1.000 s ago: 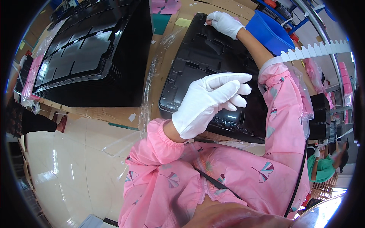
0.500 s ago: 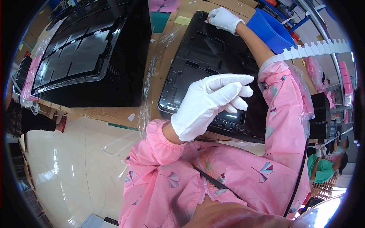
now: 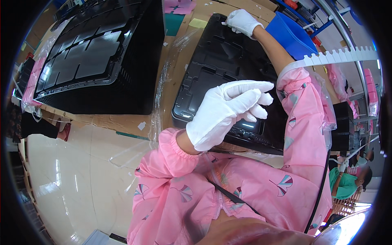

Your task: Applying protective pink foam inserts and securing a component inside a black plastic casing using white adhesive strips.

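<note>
A shiny black moulded plastic tray (image 3: 216,59) lies on the bench in front of me; whether others are stacked under it is hard to see. At its far end my right hand (image 3: 242,23), in a white glove, is closed with the fingertips on the tray's edge. My left hand (image 3: 228,112), also white-gloved, hovers over the near half of the tray. Its fingers are loosely bent and apart, the thumb lies across in front of them, and nothing shows in it. The left hand covers part of the tray's recesses.
To the left stands a tall stack of black trays (image 3: 136,77). Clear plastic wrap (image 3: 157,98) trails over the cardboard-covered bench between stack and tray. A blue bin (image 3: 292,36) stands beyond my right forearm, under a white notched strip (image 3: 339,57). A person in green (image 3: 345,181) is far right.
The view has shifted slightly. My right hand stays at the tray's far end, its fingers a little more curled at the edge. My left hand keeps its pose above the tray.
</note>
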Demonstrator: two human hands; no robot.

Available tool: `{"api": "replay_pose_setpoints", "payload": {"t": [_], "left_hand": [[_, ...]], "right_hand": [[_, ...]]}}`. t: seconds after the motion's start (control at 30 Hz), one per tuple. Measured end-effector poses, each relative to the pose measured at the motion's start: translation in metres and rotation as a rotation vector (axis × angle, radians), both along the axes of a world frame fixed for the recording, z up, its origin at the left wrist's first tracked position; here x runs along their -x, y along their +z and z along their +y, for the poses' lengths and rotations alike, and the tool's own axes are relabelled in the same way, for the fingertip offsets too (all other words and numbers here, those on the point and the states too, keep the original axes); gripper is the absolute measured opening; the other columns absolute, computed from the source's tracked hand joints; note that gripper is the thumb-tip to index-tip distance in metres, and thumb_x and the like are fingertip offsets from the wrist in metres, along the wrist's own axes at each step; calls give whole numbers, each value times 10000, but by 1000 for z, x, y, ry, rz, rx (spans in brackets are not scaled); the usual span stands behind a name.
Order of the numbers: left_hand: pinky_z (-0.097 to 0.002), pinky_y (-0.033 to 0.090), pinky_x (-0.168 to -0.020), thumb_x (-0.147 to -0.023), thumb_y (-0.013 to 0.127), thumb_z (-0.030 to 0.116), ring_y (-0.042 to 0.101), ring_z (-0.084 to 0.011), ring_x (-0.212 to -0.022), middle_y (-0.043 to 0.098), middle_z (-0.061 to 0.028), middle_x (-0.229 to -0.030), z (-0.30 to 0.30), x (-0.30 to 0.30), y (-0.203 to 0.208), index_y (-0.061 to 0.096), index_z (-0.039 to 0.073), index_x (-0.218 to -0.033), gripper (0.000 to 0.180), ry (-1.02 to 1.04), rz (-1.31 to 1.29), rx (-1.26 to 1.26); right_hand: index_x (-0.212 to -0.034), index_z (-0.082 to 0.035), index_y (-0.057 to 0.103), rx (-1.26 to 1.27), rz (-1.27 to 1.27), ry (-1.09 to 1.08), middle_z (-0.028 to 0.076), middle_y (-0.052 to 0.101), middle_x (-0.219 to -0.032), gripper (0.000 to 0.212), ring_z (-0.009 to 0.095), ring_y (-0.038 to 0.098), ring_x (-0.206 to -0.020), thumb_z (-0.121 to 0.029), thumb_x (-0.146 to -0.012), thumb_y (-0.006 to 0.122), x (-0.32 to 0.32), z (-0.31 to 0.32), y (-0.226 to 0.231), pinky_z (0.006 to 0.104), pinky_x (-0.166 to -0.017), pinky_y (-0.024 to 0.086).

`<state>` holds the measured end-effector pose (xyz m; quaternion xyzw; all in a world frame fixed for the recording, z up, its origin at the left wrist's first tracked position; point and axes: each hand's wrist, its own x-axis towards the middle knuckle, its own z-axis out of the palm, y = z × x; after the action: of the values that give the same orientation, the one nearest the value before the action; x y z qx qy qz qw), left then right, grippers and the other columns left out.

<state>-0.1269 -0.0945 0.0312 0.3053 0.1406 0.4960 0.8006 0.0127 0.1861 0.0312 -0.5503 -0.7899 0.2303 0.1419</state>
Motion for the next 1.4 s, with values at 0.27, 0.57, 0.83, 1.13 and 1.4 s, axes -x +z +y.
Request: {"api": "replay_pose_setpoints", "payload": {"t": [0.27, 0.57, 0.83, 1.13, 1.4], "left_hand": [[-205, 484, -685, -914, 563, 196, 595, -79, -752, 639, -68, -986, 0, 0, 0, 549, -8, -1204, 355, -6, -9, 3], [-204, 481, -674, -912, 569, 206, 595, -86, -747, 639, -77, -981, 0, 0, 0, 550, -7, -1203, 362, -2, 12, -6], [-200, 475, -666, -913, 566, 202, 595, -84, -747, 639, -81, -981, 1, 0, 4, 549, -9, -1204, 360, -13, 1, -7], [-193, 466, -661, -914, 566, 201, 596, -85, -750, 641, -83, -984, 2, 5, 2, 548, -14, -1204, 361, -39, -27, -3], [-189, 462, -648, -916, 562, 198, 589, -77, -743, 639, -73, -979, 1, 4, 2, 554, -3, -1202, 349, -12, 7, -12]], "right_hand": [[-950, -50, 665, -440, -270, 316, 143, 649, -899, 219, 313, 606, -863, -199, -840, 549, -11, -22, 1, 355, -806, 466], [-940, -24, 653, -403, -150, 221, 146, 649, -891, 223, 270, 612, -780, -202, -827, 578, -18, -28, 1, 334, -742, 474], [-923, -9, 654, -229, -217, 125, 140, 655, -838, 217, 248, 612, -750, -191, -830, 581, -5, 2, -3, 323, -724, 471], [-886, -27, 645, -626, -169, 320, 151, 613, -844, 132, 311, 601, -800, -89, -806, 560, -16, -52, -3, 339, -747, 473], [-937, -3, 640, -217, 327, 66, 68, 649, -836, 204, 148, 622, -708, -184, -869, 576, -31, -66, 3, 256, -663, 495]]}}
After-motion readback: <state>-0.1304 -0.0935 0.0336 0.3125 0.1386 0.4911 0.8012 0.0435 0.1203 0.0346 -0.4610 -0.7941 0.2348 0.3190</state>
